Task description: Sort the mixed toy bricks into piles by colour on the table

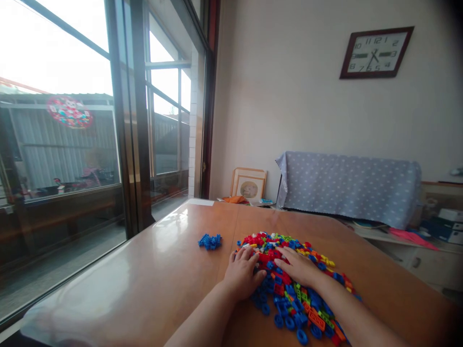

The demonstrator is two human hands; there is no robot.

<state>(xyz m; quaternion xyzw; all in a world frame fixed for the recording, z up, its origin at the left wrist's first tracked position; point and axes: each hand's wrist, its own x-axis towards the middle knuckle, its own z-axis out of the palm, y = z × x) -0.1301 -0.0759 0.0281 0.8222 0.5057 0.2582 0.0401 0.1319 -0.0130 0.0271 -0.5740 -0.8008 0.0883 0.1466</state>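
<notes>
A wide heap of plastic building blocks [278,289] in red, blue, green, yellow and orange lies on the wooden table [144,289]. My left hand [244,272] rests at the heap's left edge, palm down with its fingers spread. Over the middle of the heap is my right hand [296,265], its fingers stretched out toward the left. Neither hand shows a block gripped in it; what lies under the palms is hidden. Apart from the heap, to the left, sits a small cluster of blue blocks [210,241].
Large windows [58,120] run along the left side. Behind the table stand a framed picture [249,185] and something draped with a grey-blue dotted cloth [350,185]. A clock [376,53] hangs on the wall. A cabinet [427,265] is at the right.
</notes>
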